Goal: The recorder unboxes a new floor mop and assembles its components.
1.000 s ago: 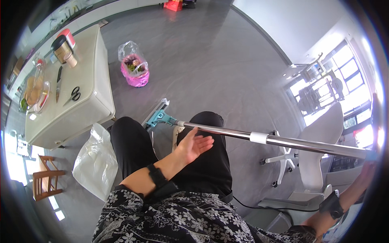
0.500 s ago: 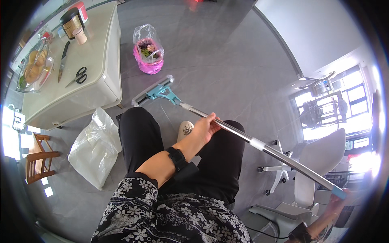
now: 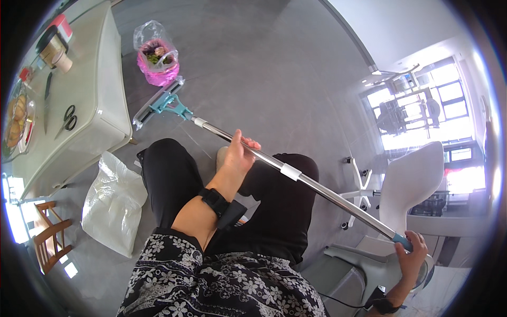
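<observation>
A mop [image 3: 330, 194] with a long shiny metal pole slants across my lap, from upper left to lower right. Its flat teal head [image 3: 166, 103], edged in grey, is over the floor just below the pink-lined bin [image 3: 160, 78]. My left hand [image 3: 240, 152] is closed round the upper part of the pole, beyond my knees. At the other end, my right hand [image 3: 413, 253] grips the teal end cap, off to my right. Vegetable scraps [image 3: 158, 55] show inside the bin, under clear plastic.
On the left, a cream cabinet [image 3: 87, 98] bears scissors [image 3: 68, 119], a knife [image 3: 47, 92], a dark-lidded jar [image 3: 52, 47] and a fruit bowl. A white plastic bag [image 3: 113, 206] lies on the floor beside my leg. A white swivel chair [image 3: 409, 179] and a wooden chair [image 3: 53, 240] stand nearby.
The view has turned, shifting the cabinet and bin leftward. The mop head is now closer to the bin. My right hand has come inward, and both hands still hold the pole.
</observation>
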A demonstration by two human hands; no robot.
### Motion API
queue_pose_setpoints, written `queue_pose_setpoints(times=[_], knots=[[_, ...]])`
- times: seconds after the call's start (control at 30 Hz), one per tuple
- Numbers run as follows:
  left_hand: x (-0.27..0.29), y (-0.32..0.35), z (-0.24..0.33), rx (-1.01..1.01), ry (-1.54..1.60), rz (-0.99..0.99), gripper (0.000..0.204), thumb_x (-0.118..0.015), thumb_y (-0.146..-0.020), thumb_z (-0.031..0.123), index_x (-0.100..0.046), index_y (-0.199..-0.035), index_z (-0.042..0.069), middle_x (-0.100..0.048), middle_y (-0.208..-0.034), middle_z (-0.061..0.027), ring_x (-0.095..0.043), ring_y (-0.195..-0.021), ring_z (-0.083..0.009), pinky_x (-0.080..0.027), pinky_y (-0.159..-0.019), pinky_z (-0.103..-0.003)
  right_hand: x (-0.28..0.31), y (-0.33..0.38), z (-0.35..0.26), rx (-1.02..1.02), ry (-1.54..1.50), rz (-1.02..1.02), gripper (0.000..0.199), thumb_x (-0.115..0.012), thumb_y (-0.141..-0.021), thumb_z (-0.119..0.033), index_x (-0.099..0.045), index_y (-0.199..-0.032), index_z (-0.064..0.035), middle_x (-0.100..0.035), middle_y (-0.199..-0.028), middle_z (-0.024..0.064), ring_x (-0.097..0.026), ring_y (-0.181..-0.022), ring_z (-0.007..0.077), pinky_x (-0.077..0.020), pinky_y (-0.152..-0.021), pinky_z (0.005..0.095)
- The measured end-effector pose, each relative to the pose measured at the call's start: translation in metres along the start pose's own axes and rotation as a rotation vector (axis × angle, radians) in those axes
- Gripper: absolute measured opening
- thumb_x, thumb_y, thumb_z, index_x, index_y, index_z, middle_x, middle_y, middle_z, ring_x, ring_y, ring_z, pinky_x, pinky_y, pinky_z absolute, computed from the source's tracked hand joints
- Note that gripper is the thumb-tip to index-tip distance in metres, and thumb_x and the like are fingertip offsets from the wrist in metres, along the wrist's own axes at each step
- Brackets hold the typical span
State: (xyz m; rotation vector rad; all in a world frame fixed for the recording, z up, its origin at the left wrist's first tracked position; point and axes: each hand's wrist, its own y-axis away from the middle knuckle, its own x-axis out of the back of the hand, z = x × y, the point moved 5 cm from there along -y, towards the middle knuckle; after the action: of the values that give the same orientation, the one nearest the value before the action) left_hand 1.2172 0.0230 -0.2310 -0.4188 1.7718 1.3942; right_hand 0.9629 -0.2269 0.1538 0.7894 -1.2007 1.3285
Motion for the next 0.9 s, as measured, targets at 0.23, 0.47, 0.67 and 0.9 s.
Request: queue_pose_setpoints(times=[0.23,0.47,0.67,0.9], knots=[[0.024,-0.017,0.005,0.003,-0.019,0.129,0.032,-0.041,-0.092,0.027,-0.030,-0.067,0.012,-0.031,-0.057,-0.0003,-0.030,-0.044,-0.0115,-0.034,-0.043,-0.027,-0.063,0.030,0.028,-0.276,0.023,-0.543,0.046,-0.073,-0.057,-0.045,-0.058,-0.065,-0.0022,-0.052,-0.053,0.0113,-0.049,-0.049,0.0324,-0.0403,-0.050,0.0375],[0.042,-0.023,-0.001,-0.018,-0.046,0.201,0.038,-0.043,-0.091,0.028,-0.029,-0.060,0.013,-0.029,-0.051,0.0009,-0.028,-0.040,-0.0112,-0.030,-0.038,-0.026,-0.091,0.035,0.009,-0.209,-0.119,-0.656,0.038,-0.070,-0.065,-0.037,-0.056,-0.066,-0.0020,-0.052,-0.055,0.0093,-0.050,-0.052,0.0276,-0.0393,-0.054,0.0361],[0.038,-0.020,0.001,-0.007,-0.061,0.200,0.041,-0.043,-0.091,0.030,-0.029,-0.056,0.013,-0.030,-0.049,0.0010,-0.029,-0.039,-0.0107,-0.031,-0.039,-0.026,-0.098,0.042,-0.009,0.057,0.083,-0.578,0.041,-0.065,-0.074,-0.041,-0.050,-0.064,-0.0039,-0.051,-0.052,0.0107,-0.051,-0.049,0.0296,-0.0409,-0.052,0.0387],[0.051,-0.023,0.007,-0.035,-0.075,0.182,0.035,-0.043,-0.091,0.028,-0.032,-0.061,0.013,-0.032,-0.052,0.0004,-0.030,-0.039,-0.0107,-0.032,-0.039,-0.026,-0.099,0.029,-0.018,-0.249,-0.075,-0.891,0.045,-0.068,-0.068,-0.043,-0.057,-0.067,0.0008,-0.058,-0.058,0.0138,-0.056,-0.056,0.0299,-0.0443,-0.058,0.0359]])
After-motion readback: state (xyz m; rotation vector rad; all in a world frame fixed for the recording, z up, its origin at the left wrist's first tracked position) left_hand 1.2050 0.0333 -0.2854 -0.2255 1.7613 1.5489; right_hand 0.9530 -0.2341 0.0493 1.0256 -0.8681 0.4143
